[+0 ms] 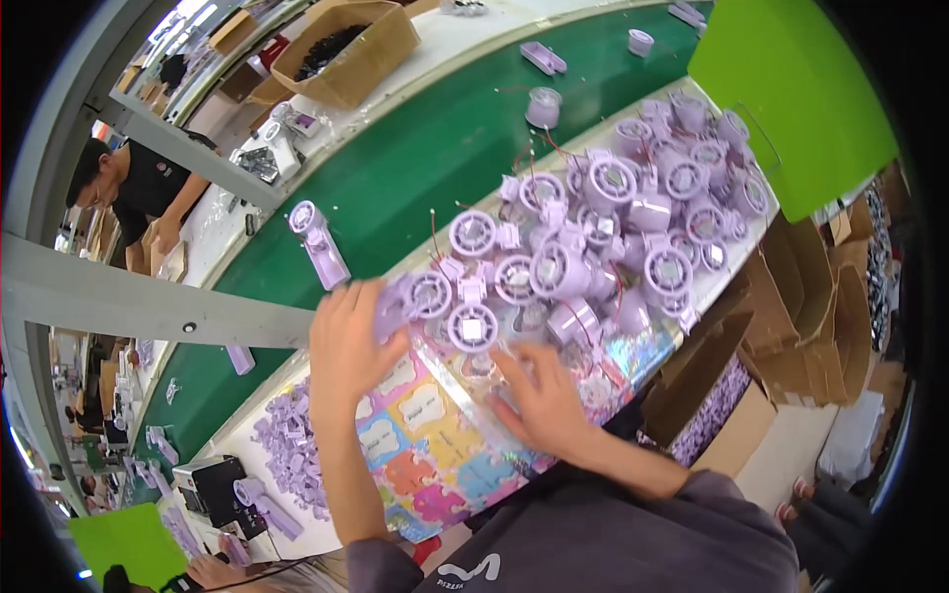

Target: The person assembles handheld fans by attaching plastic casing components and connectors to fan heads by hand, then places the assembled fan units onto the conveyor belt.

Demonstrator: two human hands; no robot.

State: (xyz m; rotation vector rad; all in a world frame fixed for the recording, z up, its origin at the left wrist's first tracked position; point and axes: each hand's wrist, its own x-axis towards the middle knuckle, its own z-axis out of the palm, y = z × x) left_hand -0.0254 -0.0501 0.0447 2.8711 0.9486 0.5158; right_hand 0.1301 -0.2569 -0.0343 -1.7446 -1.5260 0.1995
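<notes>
My left hand (346,336) is at the near left end of a heap of lilac plastic fan parts. Its fingers and thumb close around a blurred lilac fan part (392,304), which partly hides behind the hand. My right hand (542,400) hovers over a colourful puzzle-patterned mat (435,430), fingers apart and nothing seen in them. Just beyond its fingertips lies a round lilac fan housing (473,327) with a pale square at its centre. More round housings (514,280) are piled further off, some with thin red wires sticking out.
A green conveyor belt (415,178) curves past the bench, carrying a lilac handled fan body (318,247). Small lilac pieces (289,445) are heaped left of the mat. A grey metal post (148,292) crosses at left. Cardboard boxes (791,296) stand right; a co-worker (148,193) sits across the belt.
</notes>
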